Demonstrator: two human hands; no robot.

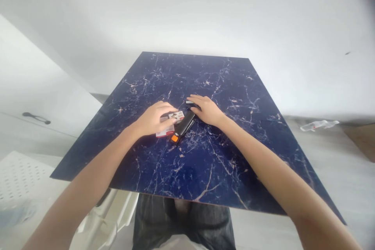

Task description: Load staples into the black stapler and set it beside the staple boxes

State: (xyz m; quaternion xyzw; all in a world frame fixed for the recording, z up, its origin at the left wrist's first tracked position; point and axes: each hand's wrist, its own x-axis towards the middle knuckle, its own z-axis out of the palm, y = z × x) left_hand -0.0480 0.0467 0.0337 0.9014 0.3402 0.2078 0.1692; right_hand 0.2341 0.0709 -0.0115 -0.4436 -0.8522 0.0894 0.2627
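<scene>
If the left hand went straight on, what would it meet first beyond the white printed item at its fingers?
Probably the long black object with an orange square patch, then the right hand; depth is unclear.

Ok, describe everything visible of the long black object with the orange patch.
The long black object looks like smooth plastic, with an orange patch and white mark at its near end. It lies slantwise on the blue table beside printed cards, its far end at the right hand, whose thumb seems to touch it.
</scene>
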